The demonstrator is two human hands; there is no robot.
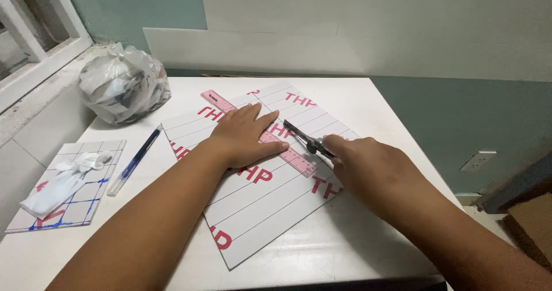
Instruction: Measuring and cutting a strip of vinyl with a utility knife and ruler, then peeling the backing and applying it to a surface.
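Note:
A white board (270, 199) with thin ruled lines and red letters lies at an angle on the white table (345, 251). A pink ruler (217, 100) rests diagonally across it. My left hand (244, 135) presses flat on the ruler and board, fingers spread. My right hand (368, 167) grips a dark cutter knife (302, 136), its blade laid against the ruler's right edge.
A blue pen (133, 162) lies left of the board. Further left sits a small gridded tile (95, 196) with a crumpled white cloth (60, 182) on it. A tied plastic bag of scraps (123, 84) stands at the back left. White panels (259, 47) lean against the wall.

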